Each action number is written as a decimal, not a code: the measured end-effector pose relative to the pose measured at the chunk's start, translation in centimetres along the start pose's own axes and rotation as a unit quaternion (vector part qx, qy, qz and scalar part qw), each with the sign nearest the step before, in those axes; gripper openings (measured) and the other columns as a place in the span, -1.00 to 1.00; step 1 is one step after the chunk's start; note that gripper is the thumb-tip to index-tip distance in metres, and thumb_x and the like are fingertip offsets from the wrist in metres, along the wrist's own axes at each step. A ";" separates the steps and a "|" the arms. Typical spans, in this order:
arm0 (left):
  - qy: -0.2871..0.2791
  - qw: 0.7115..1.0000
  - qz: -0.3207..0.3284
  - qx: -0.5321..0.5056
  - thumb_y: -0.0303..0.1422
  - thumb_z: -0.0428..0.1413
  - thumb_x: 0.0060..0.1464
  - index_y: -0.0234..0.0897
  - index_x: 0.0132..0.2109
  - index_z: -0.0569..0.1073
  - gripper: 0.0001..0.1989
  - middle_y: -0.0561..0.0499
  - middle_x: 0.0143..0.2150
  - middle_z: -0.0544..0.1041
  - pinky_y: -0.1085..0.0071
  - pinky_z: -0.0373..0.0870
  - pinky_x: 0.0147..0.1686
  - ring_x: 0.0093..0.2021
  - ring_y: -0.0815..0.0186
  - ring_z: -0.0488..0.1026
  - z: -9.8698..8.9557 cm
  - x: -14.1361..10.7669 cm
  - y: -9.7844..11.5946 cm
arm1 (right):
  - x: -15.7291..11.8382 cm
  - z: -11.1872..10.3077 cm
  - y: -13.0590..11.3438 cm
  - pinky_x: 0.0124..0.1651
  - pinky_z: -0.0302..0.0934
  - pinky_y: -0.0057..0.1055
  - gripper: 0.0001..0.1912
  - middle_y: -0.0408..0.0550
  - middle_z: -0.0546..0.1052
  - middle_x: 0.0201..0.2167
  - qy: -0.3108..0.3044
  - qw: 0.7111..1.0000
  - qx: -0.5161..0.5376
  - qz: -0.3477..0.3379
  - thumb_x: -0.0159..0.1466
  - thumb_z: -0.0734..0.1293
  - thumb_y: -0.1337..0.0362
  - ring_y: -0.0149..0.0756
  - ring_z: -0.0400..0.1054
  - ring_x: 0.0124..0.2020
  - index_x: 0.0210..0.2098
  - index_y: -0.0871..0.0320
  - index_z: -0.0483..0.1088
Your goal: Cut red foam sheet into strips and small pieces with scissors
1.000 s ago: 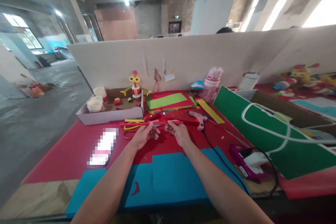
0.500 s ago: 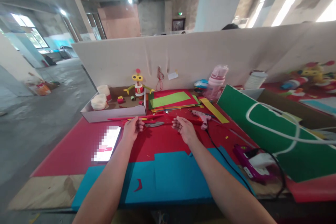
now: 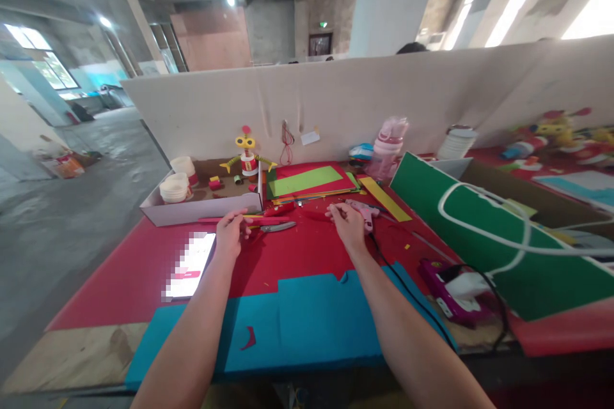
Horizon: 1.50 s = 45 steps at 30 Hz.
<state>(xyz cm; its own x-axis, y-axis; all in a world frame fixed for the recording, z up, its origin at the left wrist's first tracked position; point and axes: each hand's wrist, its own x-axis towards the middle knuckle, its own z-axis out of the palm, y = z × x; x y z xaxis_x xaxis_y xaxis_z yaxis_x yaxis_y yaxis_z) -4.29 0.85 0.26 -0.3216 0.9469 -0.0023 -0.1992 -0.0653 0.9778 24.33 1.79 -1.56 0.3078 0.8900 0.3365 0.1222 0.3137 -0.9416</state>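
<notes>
Risking a burn from nudging the glue gun (image 3: 368,213), right hand (image 3: 348,225) and left hand (image 3: 229,236) fingers half-curled, grip unclear.

Right hand (image 3: 348,225) partly hides glue gun (image 3: 367,213). Left hand (image 3: 229,234) obscures part of red strip (image 3: 272,220); contact unclear. Phone screen (image 3: 192,262) largely pixelated.

Scissor blades (image 3: 280,227) look metal, the glue gun (image 3: 369,213) smooth plastic.
</notes>
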 end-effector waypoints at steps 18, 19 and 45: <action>-0.130 0.853 0.332 0.381 -0.32 -0.04 0.17 -0.23 -0.07 0.50 -0.72 -0.01 -0.34 0.55 0.45 0.37 -0.31 -0.36 0.31 0.48 2.5 -2.8 -1.7 | -0.5 0.0 0.1 0.18 -0.09 -0.16 -0.81 -0.05 0.55 -0.30 -0.069 0.866 -0.455 -0.197 0.28 0.23 0.36 -0.22 0.33 -0.20 -0.27 0.09 0.49; -0.102 0.827 0.383 0.398 -0.32 -0.03 0.17 -0.23 -0.03 0.49 -0.71 -0.05 -0.24 0.56 0.41 0.38 -0.20 -0.24 0.27 0.49 2.6 -3.0 -1.3 | -0.6 0.0 -0.3 0.19 -0.08 -0.17 -0.81 -0.06 0.55 -0.30 -0.063 0.870 -0.437 -0.220 0.29 0.23 0.36 -0.23 0.33 -0.20 -0.26 0.09 0.50; -0.298 0.599 0.385 0.635 -0.44 -0.11 0.24 -0.31 -0.20 0.50 -0.73 -0.10 -0.26 0.46 0.31 0.29 -0.11 -0.17 0.23 0.35 2.1 -7.8 -2.6 | -5.9 -1.7 -0.7 -0.07 0.15 -0.38 -0.74 0.01 0.51 -0.21 -0.350 0.802 -0.390 -0.286 0.35 0.23 0.21 -0.29 0.31 -0.16 -0.10 0.13 0.50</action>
<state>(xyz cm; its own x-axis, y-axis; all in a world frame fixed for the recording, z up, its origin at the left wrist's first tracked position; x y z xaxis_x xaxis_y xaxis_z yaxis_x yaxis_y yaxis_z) 0.62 -5.68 -1.80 0.5984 0.7588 0.2573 0.7832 -0.6216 0.0118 24.04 -4.28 -2.85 -0.5815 0.7271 0.3650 0.6914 0.6781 -0.2491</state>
